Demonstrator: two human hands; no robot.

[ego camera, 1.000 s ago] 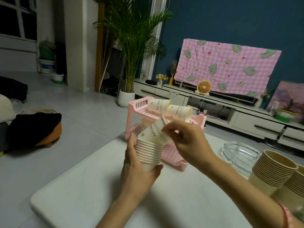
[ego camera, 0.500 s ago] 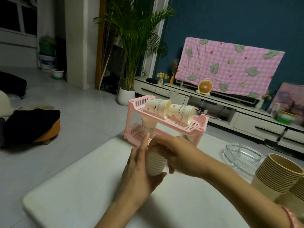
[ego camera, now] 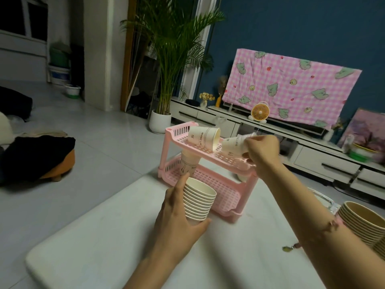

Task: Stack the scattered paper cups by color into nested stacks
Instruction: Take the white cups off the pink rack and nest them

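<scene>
My left hand (ego camera: 177, 217) grips a nested stack of white paper cups (ego camera: 199, 202) just above the white table (ego camera: 104, 247). Behind it stands a pink two-tier rack (ego camera: 225, 190). My right hand (ego camera: 261, 149) is closed on a white cup (ego camera: 233, 144) lying on its side on the rack's top shelf. A second white cup (ego camera: 203, 137) lies on its side to the left of it. Another white cup (ego camera: 188, 163) stands on the lower shelf. A stack of brown cups (ego camera: 362, 224) stands at the right edge.
A clear glass dish (ego camera: 325, 200) shows partly behind my right forearm. Beyond the table are a low TV cabinet (ego camera: 312, 155), a potted palm (ego camera: 160, 122) and a dark cushion on the floor (ego camera: 37, 155).
My right hand left the white stack, where it had pushed a cup in, and reached up to the top shelf, closing on the right-hand cup. My left hand still holds the stack.
</scene>
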